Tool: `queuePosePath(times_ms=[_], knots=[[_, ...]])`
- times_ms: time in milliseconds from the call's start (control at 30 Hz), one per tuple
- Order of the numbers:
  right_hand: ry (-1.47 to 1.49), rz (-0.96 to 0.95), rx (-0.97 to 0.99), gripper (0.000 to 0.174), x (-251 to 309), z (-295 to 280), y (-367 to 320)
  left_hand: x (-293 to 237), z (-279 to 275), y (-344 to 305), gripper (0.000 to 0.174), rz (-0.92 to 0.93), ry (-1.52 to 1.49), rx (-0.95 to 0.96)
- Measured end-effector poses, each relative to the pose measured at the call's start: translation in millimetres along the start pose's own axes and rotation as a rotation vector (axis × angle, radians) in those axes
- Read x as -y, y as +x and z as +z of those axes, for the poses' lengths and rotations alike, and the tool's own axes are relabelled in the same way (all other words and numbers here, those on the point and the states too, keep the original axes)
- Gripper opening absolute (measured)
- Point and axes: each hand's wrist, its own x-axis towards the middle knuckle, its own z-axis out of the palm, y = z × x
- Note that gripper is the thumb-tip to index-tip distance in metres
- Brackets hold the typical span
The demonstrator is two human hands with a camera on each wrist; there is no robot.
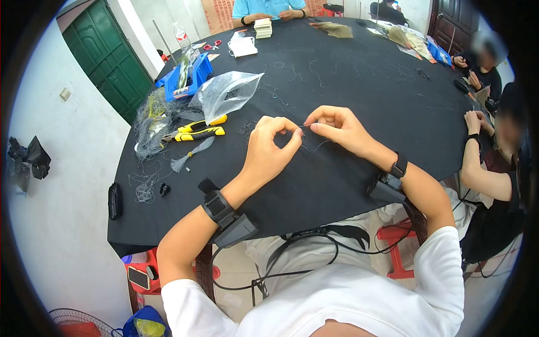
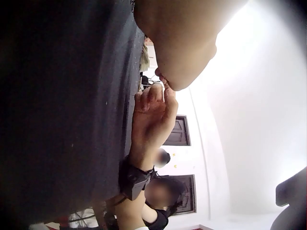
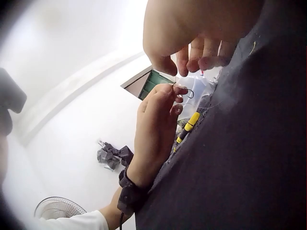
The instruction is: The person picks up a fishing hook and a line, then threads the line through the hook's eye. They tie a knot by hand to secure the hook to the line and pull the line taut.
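Over the table's near half, the two hands meet almost fingertip to fingertip. The left hand (image 1: 268, 147) pinches a small dark fish hook (image 3: 191, 94) between thumb and forefinger; its curved bend sticks out past the fingertips in the right wrist view. The right hand (image 1: 343, 133) has its thumb and forefinger together on thin fishing line (image 1: 321, 145) right beside the hook, its other fingers bent. Loose line curves below the fingertips. In the left wrist view the left hand (image 2: 180, 43) hides most of the hook.
Left of the hands lie yellow-black pliers (image 1: 199, 133), a clear plastic bag (image 1: 230, 95), tangled line (image 1: 150, 129) and a blue bin (image 1: 196, 76). Red scissors (image 1: 212, 45) and a stack of cards (image 1: 263, 28) are farther back. Other people sit around the black table (image 1: 359, 73).
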Motion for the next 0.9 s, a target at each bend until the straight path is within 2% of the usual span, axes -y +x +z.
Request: queuePosePath(times_ms=[100,233,300,500,600,700,900], knots=[[0.03,0.129,0.074,0.016,14.2,2.2,-3.7,1.7,1.3,-1.7,0.007,0.015,-0.018,0.06],[-0.002,0.084,0.109,0.014,5.9,2.2,-3.6,3.2,2.6,-2.3,0.007,0.009,-0.011,0.112],[-0.043,0.125,0.085,0.013,9.2,0.0,-3.5,2.9,3.9,-1.9,0.01,0.015,-0.05,0.066],[-0.045,0.129,0.094,0.012,10.8,0.8,-3.7,4.1,4.7,-1.0,0.01,0.024,-0.074,-0.004],[-0.003,0.096,0.039,0.012,-2.2,0.8,-2.1,3.0,3.3,-0.3,0.01,0.013,-0.055,-0.024],[0.121,0.199,0.016,0.012,10.0,-0.7,-3.8,2.2,1.9,-0.2,0.009,-0.012,-0.052,-0.03],[0.194,0.234,0.121,0.013,10.3,0.6,-4.7,3.8,0.7,0.4,0.01,-0.037,-0.07,-0.028]])
